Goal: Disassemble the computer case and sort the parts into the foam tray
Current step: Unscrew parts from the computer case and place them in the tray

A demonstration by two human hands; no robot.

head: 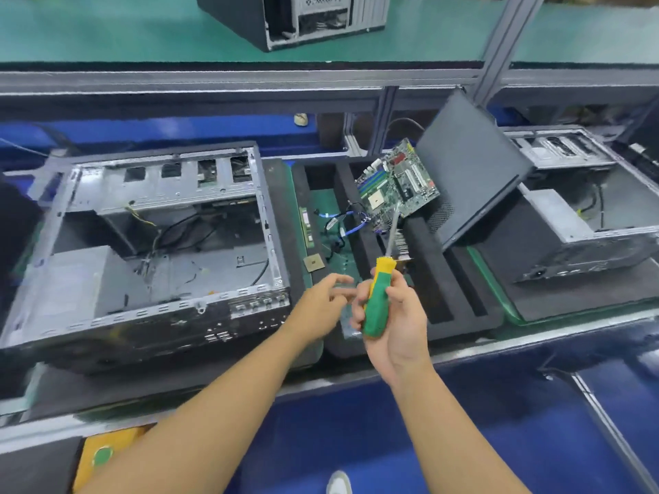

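Green screwdriver (pixel 379 294) sitting tight in grip of right hand (pixel 396 326); left hand (pixel 321 297) hovering loose, empty. Tip pointing at motherboard (pixel 396 183): slip risking scratches.

Another open case (pixel 313 26) sits on a green tabletop (pixel 107 30) beyond the grey rail (pixel 214 80); yellow box (pixel 107 454), white shoe (pixel 338 483) well this side.

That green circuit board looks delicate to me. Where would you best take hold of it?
Probably pinch the board by its bare upper edges, from above: it stands tilted in the tray, its face crowded with sockets and slots, top corner free.
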